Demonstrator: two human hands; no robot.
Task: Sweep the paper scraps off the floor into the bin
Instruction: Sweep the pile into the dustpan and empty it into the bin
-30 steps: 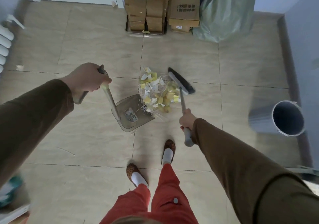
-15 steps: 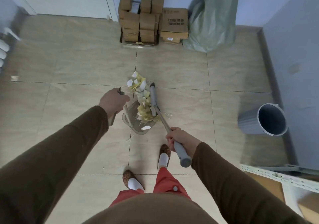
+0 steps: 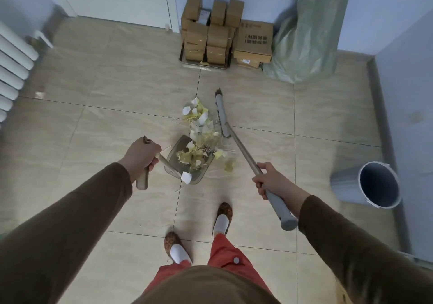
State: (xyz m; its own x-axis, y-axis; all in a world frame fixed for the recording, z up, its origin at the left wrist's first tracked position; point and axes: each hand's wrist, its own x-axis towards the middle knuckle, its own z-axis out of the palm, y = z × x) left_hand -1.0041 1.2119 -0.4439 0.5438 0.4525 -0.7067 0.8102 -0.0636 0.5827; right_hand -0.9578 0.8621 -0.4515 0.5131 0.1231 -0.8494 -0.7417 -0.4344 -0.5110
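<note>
Soft even daylight, faint shadows, bowed edges.

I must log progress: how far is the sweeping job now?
Done: some scraps lie in the dustpan. In hand: left hand holds the dustpan, right hand the broom. Left: scraps beyond its mouth, one stray scrap, emptying into the bin.

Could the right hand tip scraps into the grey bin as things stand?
Probably not yet: the right hand grips the broom, the left hand holds the dustpan, and the bin lies apart.
</note>
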